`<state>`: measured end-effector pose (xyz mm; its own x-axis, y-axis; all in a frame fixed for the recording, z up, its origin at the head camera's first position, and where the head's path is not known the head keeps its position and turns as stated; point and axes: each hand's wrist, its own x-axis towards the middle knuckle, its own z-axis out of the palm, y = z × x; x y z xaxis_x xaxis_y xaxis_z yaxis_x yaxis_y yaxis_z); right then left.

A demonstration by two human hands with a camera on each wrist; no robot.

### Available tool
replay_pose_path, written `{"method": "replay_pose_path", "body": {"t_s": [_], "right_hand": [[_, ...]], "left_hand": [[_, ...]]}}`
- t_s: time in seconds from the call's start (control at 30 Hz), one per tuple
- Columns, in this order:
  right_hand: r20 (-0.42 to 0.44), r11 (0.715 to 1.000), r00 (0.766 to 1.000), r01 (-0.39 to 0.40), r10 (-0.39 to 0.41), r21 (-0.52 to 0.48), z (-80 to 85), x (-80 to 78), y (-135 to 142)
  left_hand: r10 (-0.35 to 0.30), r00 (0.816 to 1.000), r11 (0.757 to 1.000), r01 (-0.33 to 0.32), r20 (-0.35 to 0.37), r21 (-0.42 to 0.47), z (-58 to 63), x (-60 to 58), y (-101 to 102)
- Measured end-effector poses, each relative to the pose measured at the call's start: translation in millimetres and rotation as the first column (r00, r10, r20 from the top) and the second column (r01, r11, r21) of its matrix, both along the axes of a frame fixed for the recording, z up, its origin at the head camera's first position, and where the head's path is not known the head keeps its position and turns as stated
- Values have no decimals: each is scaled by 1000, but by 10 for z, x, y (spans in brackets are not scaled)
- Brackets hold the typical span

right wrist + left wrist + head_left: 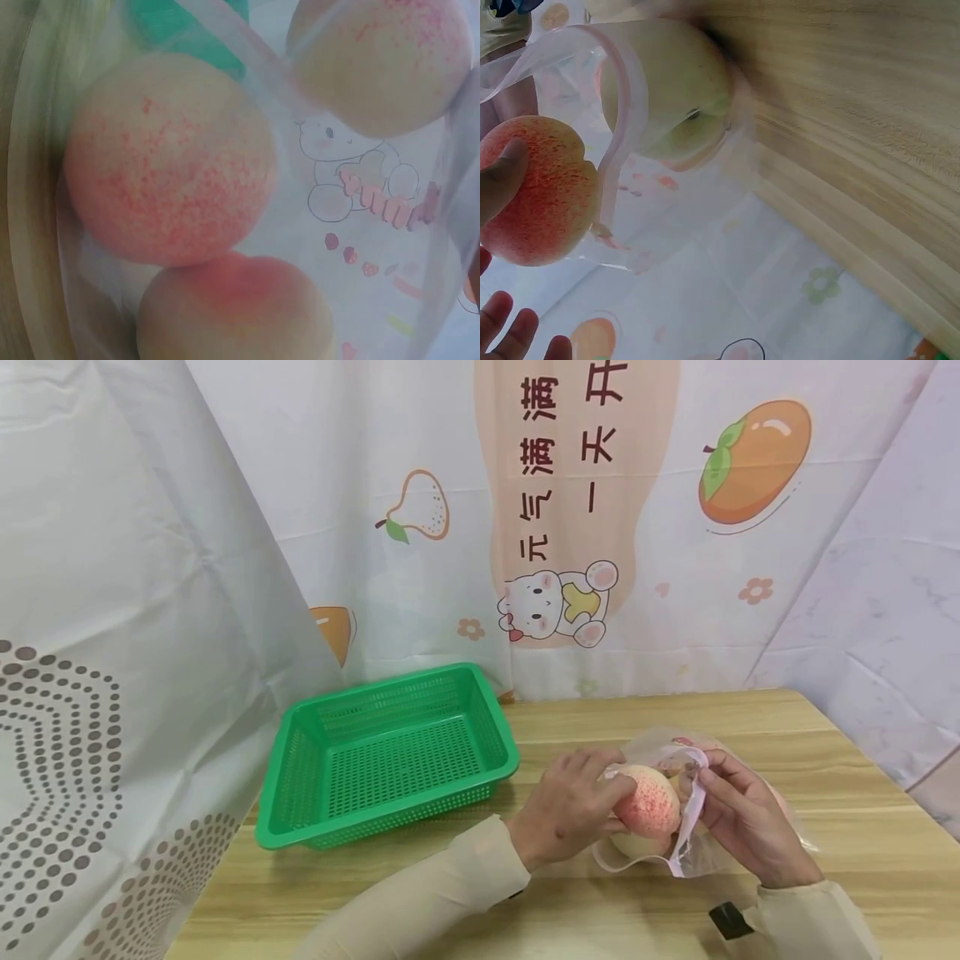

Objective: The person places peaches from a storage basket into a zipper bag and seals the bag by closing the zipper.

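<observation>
My left hand (566, 806) grips a pink-speckled peach (648, 802) at the mouth of a clear plastic bag (720, 852) with a pale pink rim. In the left wrist view the thumb (506, 176) lies across this peach, beside the bag's rim (622, 97). My right hand (757, 822) pinches the rim on its right side. Inside the bag, a paler peach (679, 82) rests low, close to the tabletop. Through the plastic, the right wrist view shows a speckled peach (172, 165) touching another peach (236, 315) below it.
A green perforated plastic basket (498, 727) stands on the left of the wooden table (600, 910), with no fruit showing in it. Behind the table hangs a white curtain (442, 585) printed with fruit and a cartoon figure. Curtains also close off both sides.
</observation>
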<state>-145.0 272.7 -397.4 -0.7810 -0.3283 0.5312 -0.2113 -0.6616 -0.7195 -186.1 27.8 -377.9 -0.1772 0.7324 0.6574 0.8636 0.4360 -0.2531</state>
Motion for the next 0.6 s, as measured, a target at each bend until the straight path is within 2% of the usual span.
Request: {"method": "replay_pose_path", "body": {"t_s": [0.3,0.47,0.6], "right_hand": [[49,999,998,-27,29,-38,9,15,5],[46,999,998,-29,31,-37,26,26,17],[47,999,999,-19,20,-30,35,28,31]], "left_hand": [[-8,996,999,5,-89,-33,-48,32,64],[9,997,1000,-10,-79,-12,-69,36,89],[18,1000,999,-19,-23,-41,-80,35,94]]}}
